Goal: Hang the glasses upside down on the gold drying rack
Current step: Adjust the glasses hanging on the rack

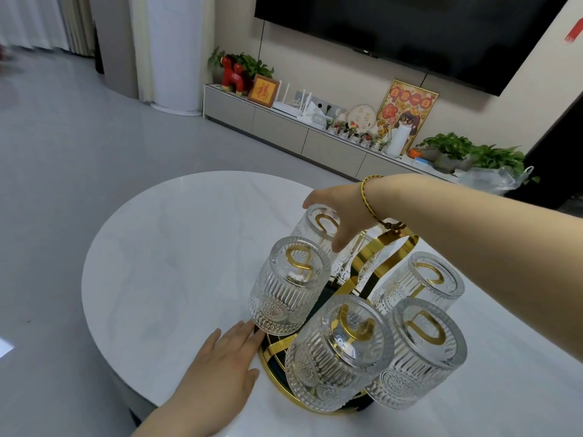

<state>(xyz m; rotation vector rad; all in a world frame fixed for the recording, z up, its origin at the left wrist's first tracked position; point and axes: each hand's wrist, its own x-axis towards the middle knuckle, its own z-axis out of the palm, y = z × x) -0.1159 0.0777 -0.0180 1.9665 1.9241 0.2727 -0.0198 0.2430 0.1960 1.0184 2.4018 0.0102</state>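
Note:
The gold drying rack (392, 244) stands on a round white table (176, 247), right of centre. Several ribbed clear glasses hang upside down on its gold hooks. The far-left glass (310, 228) sits under my right hand (337, 209), whose fingers and thumb wrap over its upturned base. A second glass (287, 288) hangs at the left, and two more (339, 351) (416, 357) hang at the front. My left hand (227, 364) lies flat on the table, fingers spread, its fingertips touching the rack's round base (271, 345).
A low grey TV cabinet (277, 121) with ornaments, pictures and plants runs along the far wall under a dark screen (410, 33). A plastic bag (495, 178) lies beyond the table's right side. Grey floor lies to the left.

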